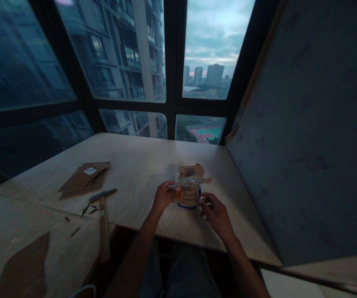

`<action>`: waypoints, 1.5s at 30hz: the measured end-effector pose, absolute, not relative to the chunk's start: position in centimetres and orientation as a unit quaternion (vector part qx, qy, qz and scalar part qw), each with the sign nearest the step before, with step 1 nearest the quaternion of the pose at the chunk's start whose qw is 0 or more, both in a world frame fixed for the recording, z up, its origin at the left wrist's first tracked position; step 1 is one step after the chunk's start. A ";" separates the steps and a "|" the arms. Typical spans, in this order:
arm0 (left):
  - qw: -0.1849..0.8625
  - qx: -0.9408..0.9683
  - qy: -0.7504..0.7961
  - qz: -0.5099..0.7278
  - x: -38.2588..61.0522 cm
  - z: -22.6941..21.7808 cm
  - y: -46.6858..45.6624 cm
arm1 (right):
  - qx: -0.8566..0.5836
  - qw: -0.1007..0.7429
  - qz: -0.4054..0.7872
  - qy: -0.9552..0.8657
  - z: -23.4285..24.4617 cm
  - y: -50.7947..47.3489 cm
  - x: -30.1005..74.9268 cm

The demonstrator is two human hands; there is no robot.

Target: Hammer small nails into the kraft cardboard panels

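Note:
A printed plastic package (188, 194) in tan and clear film, with blue along its lower edge, is in front of me over the table. A loose strip of film (207, 180) sticks out at its right side. My left hand (165, 196) grips the left edge between thumb and fingers. At the lower right edge, the curled fingers of my right hand (213, 210) pinch the package. What the package contains cannot be made out.
A hammer (104, 223) lies left on the wooden table (141, 161), its handle over the front edge. Several dark nails (85, 209) are beside it. Brown cardboard pieces (85, 179) lie behind, another piece (26, 265) nearer. Windows stand at the back, a panel (305, 145) on the right.

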State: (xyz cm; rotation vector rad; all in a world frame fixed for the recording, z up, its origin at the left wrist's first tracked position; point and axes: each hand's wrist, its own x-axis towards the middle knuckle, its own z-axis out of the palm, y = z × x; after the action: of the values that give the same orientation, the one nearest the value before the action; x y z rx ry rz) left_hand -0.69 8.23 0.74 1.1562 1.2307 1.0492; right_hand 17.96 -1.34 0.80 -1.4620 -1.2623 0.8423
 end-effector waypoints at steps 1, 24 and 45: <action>0.543 0.490 0.519 0.442 -0.5 0.5 8.2 | -0.604 0.488 0.342 -0.529 0.6 -1.3 18.0; 0.275 0.640 0.552 0.458 0.8 -1.7 8.3 | -0.629 0.396 0.085 -0.663 -1.7 0.6 18.9; 0.350 0.685 0.499 0.398 0.0 -4.1 6.6 | -0.622 0.245 -0.056 -0.742 -3.4 1.1 18.0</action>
State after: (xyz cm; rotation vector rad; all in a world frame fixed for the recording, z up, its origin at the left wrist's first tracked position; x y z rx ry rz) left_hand 0.04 6.64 -4.14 1.7753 1.2911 1.0320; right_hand 17.98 1.13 -3.42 -1.6969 -2.0243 -0.1528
